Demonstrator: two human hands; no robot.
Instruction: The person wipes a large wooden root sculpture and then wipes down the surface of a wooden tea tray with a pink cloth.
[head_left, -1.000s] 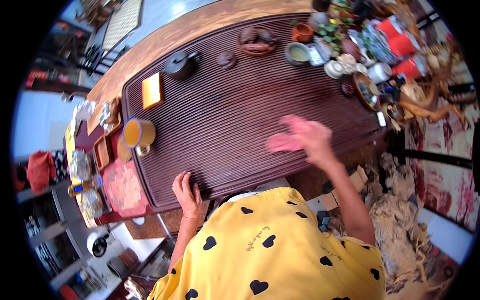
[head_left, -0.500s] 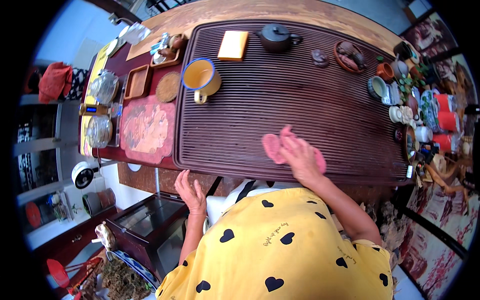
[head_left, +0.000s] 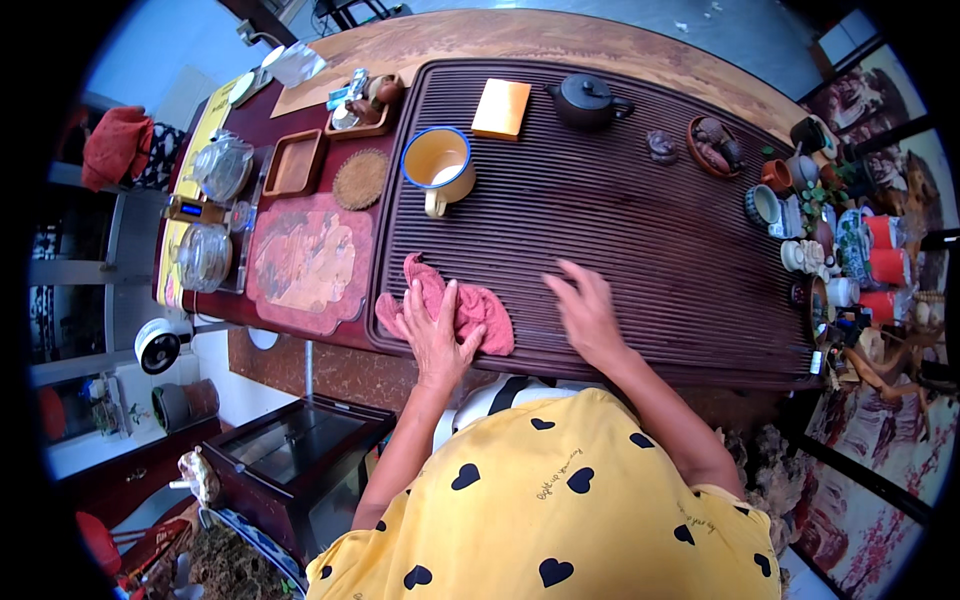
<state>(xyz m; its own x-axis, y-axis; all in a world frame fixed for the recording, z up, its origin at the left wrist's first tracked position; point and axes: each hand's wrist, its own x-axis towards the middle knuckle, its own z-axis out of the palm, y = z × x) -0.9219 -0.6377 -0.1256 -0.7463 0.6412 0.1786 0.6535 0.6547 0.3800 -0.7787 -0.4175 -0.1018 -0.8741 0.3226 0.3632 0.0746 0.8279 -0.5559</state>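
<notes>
A crumpled pink cloth (head_left: 484, 318) lies on the near left corner of the dark ribbed tea tray (head_left: 680, 270). My left hand (head_left: 435, 340) has hold of it from above, its fingers apart and pressing into the folds. To the right, my right hand (head_left: 588, 315) hovers above or just touches the ribs with nothing in it, its fingers loosely bent and apart. Beyond the cloth stands a yellow enamel mug (head_left: 452, 188) with a blue rim. A yellow-orange square block or packet (head_left: 502, 107) and a dark teapot (head_left: 590, 102) sit at the tray's far side.
A small dark figure (head_left: 661, 146) and a round brown dish (head_left: 697, 150) with lumpy pieces are at the far right. Cups, plants and red tins (head_left: 888, 266) crowd the right edge. Left of the tray are a wooden tray (head_left: 294, 165), a round mat (head_left: 361, 180) and glass kettles (head_left: 205, 258).
The pink cloth has gone from under my right hand to the left along the tray's near edge. My left hand has come up onto it; my right hand has let go.
</notes>
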